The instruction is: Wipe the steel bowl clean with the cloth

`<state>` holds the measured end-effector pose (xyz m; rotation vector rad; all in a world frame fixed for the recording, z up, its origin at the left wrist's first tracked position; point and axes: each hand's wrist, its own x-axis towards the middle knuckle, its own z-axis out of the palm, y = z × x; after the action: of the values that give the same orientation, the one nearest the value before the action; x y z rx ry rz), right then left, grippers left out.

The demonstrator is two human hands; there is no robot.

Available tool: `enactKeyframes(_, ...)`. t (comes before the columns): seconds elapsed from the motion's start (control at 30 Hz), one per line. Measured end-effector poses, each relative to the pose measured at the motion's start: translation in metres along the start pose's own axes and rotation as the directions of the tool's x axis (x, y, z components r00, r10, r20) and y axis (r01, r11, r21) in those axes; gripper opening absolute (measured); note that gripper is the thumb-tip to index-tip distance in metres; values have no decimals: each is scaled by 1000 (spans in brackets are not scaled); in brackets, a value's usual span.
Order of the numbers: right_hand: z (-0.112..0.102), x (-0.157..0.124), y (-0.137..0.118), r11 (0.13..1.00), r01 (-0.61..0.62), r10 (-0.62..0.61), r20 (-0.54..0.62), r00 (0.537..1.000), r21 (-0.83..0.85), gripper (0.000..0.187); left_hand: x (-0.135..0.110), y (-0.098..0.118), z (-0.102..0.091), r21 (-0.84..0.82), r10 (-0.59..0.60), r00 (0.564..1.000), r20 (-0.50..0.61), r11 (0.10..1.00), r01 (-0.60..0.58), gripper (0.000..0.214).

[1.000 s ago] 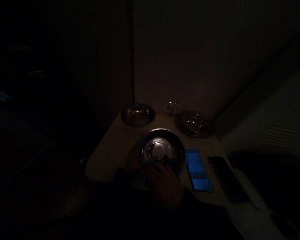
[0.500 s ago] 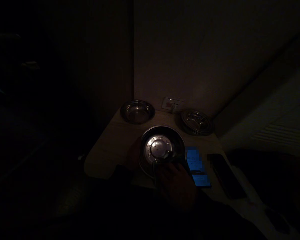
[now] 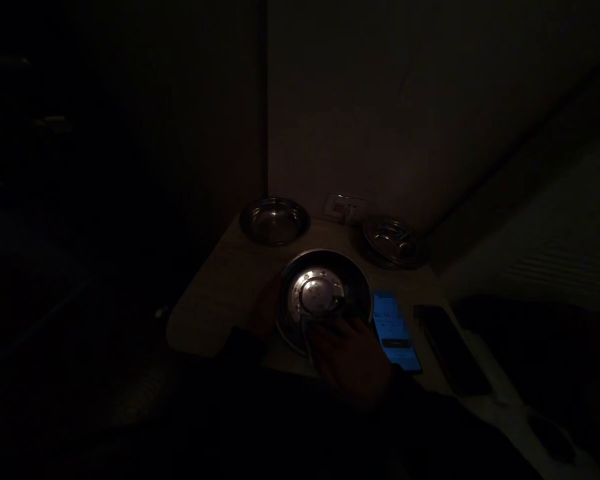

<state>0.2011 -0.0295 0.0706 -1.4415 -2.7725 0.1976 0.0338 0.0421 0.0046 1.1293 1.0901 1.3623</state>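
Note:
The scene is very dark. A round steel plate [image 3: 325,290] lies on a small pale table [image 3: 220,297]. My left hand [image 3: 264,315] grips the plate's left rim. My right hand [image 3: 353,357] rests on the plate's near edge, fingers closed on a dark cloth [image 3: 330,325] pressed into the plate.
A steel bowl [image 3: 275,221] stands at the table's back left and a stack of steel plates [image 3: 394,241] at the back right. A lit phone [image 3: 395,330] and a dark phone [image 3: 450,350] lie to the right of the plate. A wall socket [image 3: 346,207] is behind.
My right hand with the cloth has shifted to the right along the plate's near edge. The left hand stays on the rim.

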Motion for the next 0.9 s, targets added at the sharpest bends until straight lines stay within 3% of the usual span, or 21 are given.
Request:
enactKeyframes(0.1,0,-7,3,1000,-9,9,11,1000,-29,33,-1,3,3,-29,-39,999,-10,999,39,53)
enactKeyframes(0.3,8,17,-8,999,-15,11,-99,995,-40,39,3,-5,2,-55,-78,996,-52,996,75,57)
enactKeyframes(0.53,6,-4,4,998,-21,19,-33,999,-60,32,3,-4,2,-40,-60,997,-39,997,58,54)
enactKeyframes(0.77,5,17,-7,999,-13,10,-72,997,-48,38,5,-8,-2,36,15,1000,-17,999,-14,48)
enactKeyframes(0.9,4,5,0,997,-39,37,-32,999,-64,34,3,-2,-1,14,-22,999,-23,1000,22,48)
